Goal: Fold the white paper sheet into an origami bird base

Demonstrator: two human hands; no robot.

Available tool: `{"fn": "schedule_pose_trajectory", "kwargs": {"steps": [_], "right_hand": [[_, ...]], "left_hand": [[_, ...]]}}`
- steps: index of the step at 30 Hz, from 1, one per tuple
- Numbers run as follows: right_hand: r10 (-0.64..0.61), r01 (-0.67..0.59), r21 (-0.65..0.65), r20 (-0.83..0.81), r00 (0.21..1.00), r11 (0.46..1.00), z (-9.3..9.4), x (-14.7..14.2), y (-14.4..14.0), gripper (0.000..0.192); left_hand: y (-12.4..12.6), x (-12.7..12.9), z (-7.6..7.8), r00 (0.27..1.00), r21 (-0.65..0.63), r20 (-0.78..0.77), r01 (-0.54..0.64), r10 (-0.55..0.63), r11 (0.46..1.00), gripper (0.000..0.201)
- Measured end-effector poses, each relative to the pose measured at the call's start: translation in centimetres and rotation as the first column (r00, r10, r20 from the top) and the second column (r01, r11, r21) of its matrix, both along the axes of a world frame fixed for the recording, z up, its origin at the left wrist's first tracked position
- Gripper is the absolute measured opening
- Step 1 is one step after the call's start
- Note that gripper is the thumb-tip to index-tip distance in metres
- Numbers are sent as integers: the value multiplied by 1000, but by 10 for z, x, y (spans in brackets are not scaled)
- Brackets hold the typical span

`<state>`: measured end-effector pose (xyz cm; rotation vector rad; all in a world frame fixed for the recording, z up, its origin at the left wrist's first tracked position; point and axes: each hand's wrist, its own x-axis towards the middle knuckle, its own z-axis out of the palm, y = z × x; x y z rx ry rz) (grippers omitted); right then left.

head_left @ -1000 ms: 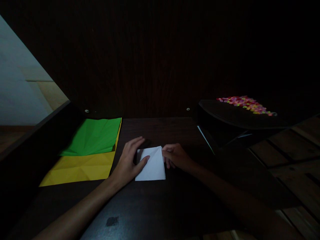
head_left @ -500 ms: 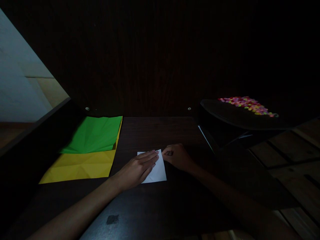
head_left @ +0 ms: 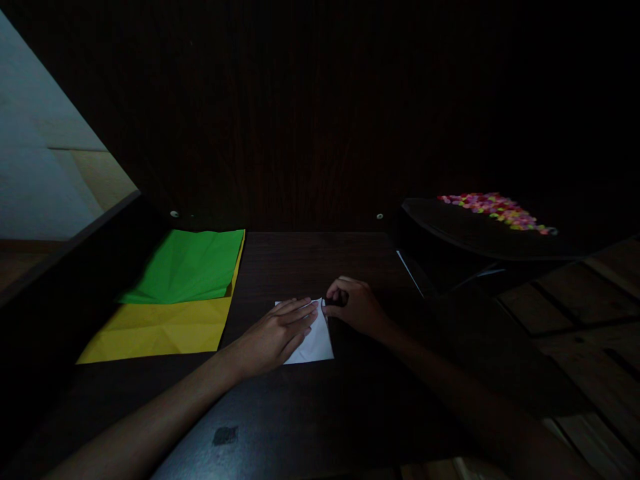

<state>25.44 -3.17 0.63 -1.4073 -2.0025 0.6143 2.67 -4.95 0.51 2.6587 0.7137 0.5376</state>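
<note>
A small folded white paper [head_left: 316, 343] lies on the dark wooden table [head_left: 310, 260]. My left hand [head_left: 276, 333] rests flat on top of it, fingers stretched out to the right, covering most of the sheet. My right hand [head_left: 354, 305] is curled at the paper's upper right corner, fingertips pinching or touching that corner. Only the paper's right part and a strip of its top edge show.
A green sheet [head_left: 190, 267] lies over a yellow sheet [head_left: 160, 328] at the table's left. At the right a dark raised surface [head_left: 465, 230] carries a heap of small multicoloured pieces [head_left: 495, 208]. A dark wooden panel stands behind the table.
My left hand slid from the paper's left edge across its top and now lies flat on it. My right hand curled up at the upper right corner.
</note>
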Motion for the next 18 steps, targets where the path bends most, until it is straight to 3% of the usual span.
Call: {"fn": "schedule_pose_trajectory", "kwargs": {"steps": [13,18], "right_hand": [[61,-62,-26,-33,998,998,1,5,4,13],[144,-145,-5,-26,989,989,4,8,4,17]], "left_hand": [[3,-2,4,998,4,-54,38,-38,999,43],[2,-1,4,999,3,-35,29,-29,1000,42]]}}
